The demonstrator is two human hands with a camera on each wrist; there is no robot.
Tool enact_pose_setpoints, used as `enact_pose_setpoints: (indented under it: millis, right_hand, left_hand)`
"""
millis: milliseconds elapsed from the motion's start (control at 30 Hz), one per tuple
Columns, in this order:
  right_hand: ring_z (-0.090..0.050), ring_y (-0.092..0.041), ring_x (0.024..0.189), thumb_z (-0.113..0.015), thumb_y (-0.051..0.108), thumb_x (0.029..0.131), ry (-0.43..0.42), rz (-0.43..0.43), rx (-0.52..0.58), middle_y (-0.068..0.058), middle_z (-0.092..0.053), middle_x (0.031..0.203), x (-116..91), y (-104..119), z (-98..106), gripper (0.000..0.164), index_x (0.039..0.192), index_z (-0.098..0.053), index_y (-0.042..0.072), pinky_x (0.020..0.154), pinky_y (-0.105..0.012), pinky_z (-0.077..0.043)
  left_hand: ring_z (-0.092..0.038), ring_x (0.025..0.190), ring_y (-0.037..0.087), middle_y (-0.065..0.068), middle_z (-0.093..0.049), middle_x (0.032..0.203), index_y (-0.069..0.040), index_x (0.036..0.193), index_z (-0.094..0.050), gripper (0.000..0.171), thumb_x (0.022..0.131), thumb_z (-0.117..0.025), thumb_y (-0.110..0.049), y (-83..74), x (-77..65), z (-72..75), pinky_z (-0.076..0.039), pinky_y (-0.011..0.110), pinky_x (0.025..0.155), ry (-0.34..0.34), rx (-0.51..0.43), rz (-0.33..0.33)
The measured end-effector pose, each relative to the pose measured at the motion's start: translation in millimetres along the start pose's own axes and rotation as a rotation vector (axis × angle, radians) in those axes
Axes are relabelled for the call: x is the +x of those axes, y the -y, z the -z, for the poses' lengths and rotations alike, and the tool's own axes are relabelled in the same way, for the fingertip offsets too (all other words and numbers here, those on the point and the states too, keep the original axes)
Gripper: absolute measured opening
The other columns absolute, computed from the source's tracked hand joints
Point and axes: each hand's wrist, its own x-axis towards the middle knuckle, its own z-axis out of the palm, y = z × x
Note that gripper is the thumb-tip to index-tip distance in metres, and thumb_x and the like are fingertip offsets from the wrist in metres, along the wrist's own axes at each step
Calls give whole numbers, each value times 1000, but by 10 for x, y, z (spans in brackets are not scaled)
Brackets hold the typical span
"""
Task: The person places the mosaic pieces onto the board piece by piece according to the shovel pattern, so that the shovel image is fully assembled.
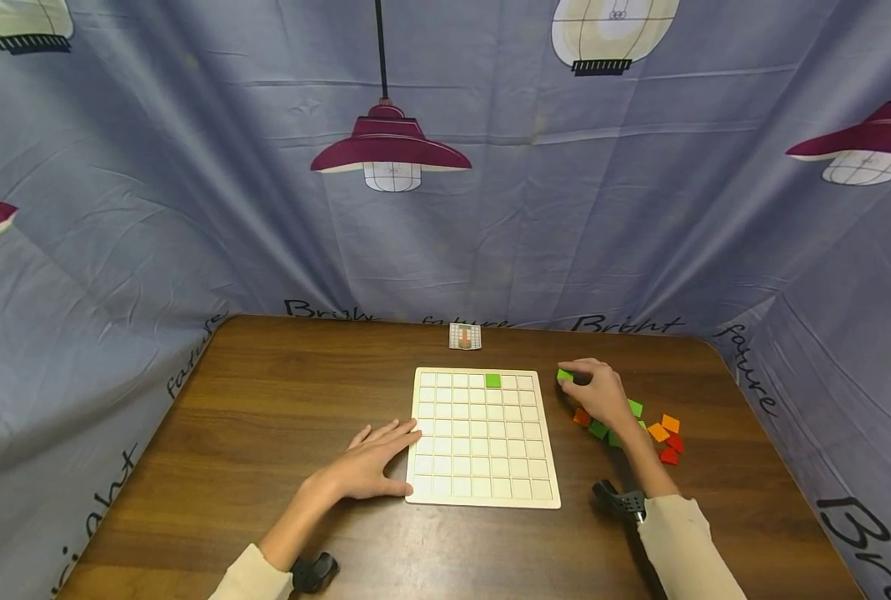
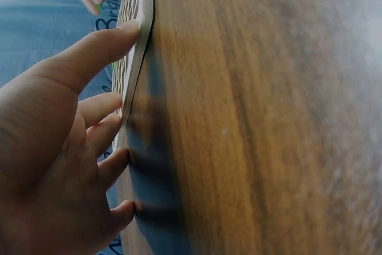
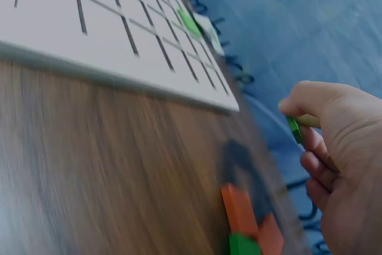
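Cream sleeves (image 1: 688, 546) on the near side of a pale grid board (image 1: 483, 500), one to its left and one to its right, with a black wrist device (image 1: 314, 573) at each cuff. Left of the board, left hand (image 1: 373, 467) with fingers spread — grip wide, holding nothing, thumb touching the board's left edge. Right of the board, near its far right corner, right hand (image 1: 598, 392) — grip narrow, thumb and finger pinching a small green tile (image 1: 564, 375), raised above the tabletop and apart from the board. In the board's far row, fifth cell from the left, a second green tile (image 1: 493, 381), lying flat. To the board's right, around the right forearm, loose green tiles (image 1: 598, 428), orange tiles (image 1: 671, 423) and red tiles (image 1: 669, 456), some touching, some partly hidden. Just past the board's far edge, a small printed card (image 1: 465, 337) with an arrow-like shape. Brown wood tabletop (image 1: 302, 367) beneath the board; beyond, a blue-grey curtain (image 1: 490, 242) printed with lamps and lettering.
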Motion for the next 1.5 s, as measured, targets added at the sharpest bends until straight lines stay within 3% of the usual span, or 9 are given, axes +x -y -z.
enact_pose_setpoints:
  millis: [333, 567, 933, 1200, 1500]
  right_hand:
    - [-47, -43, 125, -72, 12, 91, 64, 71, 74, -19, -60, 128, 142, 347, -299, 35, 124, -70, 0, 100, -62, -38]
    - [-51, -38, 121, -71, 13, 92, 123, 112, 92, -15, -62, 127, 211, 486, -525, 35, 125, -70, 2, 92, -56, -48]
    - [-52, -37, 119, -71, 14, 91, 156, 120, 128, -13, -63, 124, 342, 616, -751, 35, 124, -71, 2, 90, -53, -49]
    - [-55, -31, 111, -73, 12, 90, 199, 108, 116, -10, -64, 119, 410, 685, -882, 33, 121, -72, 4, 86, -44, -52]
    - [-52, -32, 114, -75, 14, 90, 227, 147, 66, -9, -65, 118, 411, 700, -988, 31, 120, -74, 6, 95, -51, -43]
  left_hand:
    - [-19, 149, 34, 6, -27, 162, -13, 155, -39, 80, 88, -76, -37, 1, -6, 10, -8, 64, 114, 3, -2, 4]
    - [-18, 149, 34, 7, -27, 163, -13, 155, -39, 80, 88, -76, -36, -5, -10, 16, -7, 64, 114, 7, -11, 6]
    - [-19, 149, 34, 6, -27, 163, -13, 154, -39, 80, 87, -75, -37, -1, -8, 23, -7, 64, 115, 4, -9, 9]
    - [-18, 149, 33, 5, -26, 163, -14, 155, -38, 80, 88, -75, -37, -5, 5, 24, -6, 63, 115, 14, -9, 15]
    - [-18, 149, 34, 6, -26, 163, -13, 155, -38, 80, 88, -76, -36, -20, 7, 26, -6, 64, 115, 13, -11, 18]
